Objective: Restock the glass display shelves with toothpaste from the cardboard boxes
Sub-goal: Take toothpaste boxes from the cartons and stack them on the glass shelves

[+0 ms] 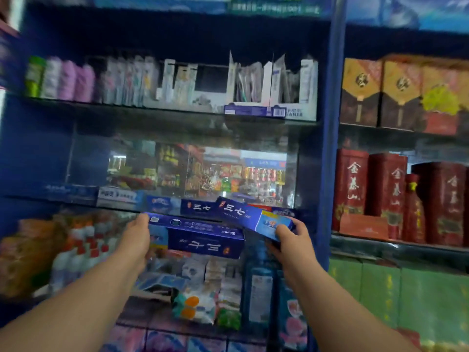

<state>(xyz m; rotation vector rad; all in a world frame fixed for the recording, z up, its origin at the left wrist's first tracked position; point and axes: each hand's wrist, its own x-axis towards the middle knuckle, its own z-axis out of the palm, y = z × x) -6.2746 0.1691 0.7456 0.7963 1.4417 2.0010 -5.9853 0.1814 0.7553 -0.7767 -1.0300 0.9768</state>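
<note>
A dark blue shelving unit (35, 153) filled the view, its upright post (330, 148) dividing left and right bays. A mirrored back panel (203, 171) at the far centre reflected a bright, crowded shop. Red boxes (388, 189) stood right, green boxes (380, 293) below them.

We see a dim, blue-tinted scene, soft all over with motion blur; bottles (61, 77) at upper left smear most, while print on the toothpaste box (205, 240) reads clearly. The glass back panel (198, 171) reflects brighter, colourful light (the strongest here). Wide-angle distortion bows the blue upright (330, 123).
</note>
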